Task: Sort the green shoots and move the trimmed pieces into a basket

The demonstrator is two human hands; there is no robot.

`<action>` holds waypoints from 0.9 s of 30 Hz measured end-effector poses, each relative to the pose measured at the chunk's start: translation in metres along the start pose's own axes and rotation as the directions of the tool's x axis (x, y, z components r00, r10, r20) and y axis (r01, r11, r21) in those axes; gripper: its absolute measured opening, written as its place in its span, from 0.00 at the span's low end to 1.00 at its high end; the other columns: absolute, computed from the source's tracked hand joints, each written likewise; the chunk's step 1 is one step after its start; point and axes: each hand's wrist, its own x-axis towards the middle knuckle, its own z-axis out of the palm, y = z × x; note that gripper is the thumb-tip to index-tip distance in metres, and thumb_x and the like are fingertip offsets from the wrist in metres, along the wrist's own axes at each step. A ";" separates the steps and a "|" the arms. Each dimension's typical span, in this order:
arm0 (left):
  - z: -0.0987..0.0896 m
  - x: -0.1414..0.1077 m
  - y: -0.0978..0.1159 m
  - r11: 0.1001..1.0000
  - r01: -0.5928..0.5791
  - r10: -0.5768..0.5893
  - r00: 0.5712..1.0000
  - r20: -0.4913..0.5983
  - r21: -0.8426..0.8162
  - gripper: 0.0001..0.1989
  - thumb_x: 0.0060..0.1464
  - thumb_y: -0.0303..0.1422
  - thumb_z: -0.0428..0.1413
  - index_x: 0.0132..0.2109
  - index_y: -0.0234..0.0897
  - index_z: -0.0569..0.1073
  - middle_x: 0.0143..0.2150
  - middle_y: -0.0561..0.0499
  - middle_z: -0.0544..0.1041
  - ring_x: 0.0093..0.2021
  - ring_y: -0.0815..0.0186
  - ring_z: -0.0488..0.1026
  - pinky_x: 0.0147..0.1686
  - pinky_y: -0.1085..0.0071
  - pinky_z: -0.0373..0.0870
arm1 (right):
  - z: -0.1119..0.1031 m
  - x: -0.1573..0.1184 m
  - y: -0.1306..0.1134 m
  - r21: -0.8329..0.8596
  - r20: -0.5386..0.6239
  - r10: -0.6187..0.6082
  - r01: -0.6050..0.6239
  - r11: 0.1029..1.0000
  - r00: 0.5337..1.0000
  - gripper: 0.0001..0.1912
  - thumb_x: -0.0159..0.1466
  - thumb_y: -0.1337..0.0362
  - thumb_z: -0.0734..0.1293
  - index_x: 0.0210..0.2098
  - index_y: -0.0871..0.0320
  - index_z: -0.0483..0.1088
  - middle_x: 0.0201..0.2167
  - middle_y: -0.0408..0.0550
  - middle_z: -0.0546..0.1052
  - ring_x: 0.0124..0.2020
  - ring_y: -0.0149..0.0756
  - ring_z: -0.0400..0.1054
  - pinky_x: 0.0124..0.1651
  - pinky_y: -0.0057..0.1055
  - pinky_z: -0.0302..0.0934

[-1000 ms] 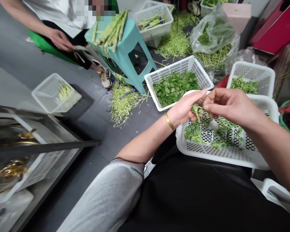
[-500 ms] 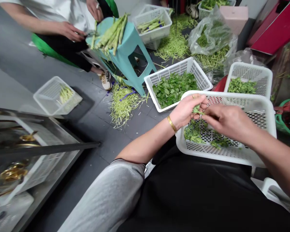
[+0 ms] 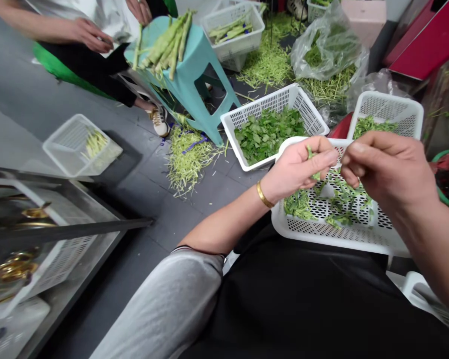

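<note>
My left hand (image 3: 303, 164), with a gold bracelet at its wrist, is closed around a small leafy green sprig (image 3: 310, 152). Part of the sprig pokes up between the fingers, and the rest is hidden. Close beside it, my right hand (image 3: 392, 167) has thumb and fingers pinched together; what they hold, if anything, cannot be made out. Both hands are above a white perforated basket (image 3: 322, 234) at my lap. Loose green sprigs (image 3: 299, 205) lie scattered on its bottom.
Beyond stand a white basket of green leaves (image 3: 269, 132) and another white basket (image 3: 407, 117) with greens. A turquoise stool (image 3: 213, 94) bears a bundle of stalks (image 3: 168, 45); another person sits behind it. Stem trimmings (image 3: 189, 164) litter the floor. A metal rack (image 3: 97, 234) is left.
My right hand has pulled back from the left and risen, its fingers now pinched. My left hand has turned, with its thumb over the sprig. The other person's hand has shifted left.
</note>
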 end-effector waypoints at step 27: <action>-0.018 0.015 0.005 0.971 0.228 -0.234 0.967 -0.100 -0.068 0.14 0.65 0.39 0.58 0.35 0.40 0.64 0.28 0.54 0.73 0.21 0.76 0.67 0.17 0.77 0.51 | 0.017 0.036 0.075 -0.761 0.278 0.239 0.062 0.646 0.930 0.14 0.72 0.58 0.66 0.45 0.55 0.83 0.44 0.58 0.84 0.37 0.45 0.75 0.35 0.37 0.56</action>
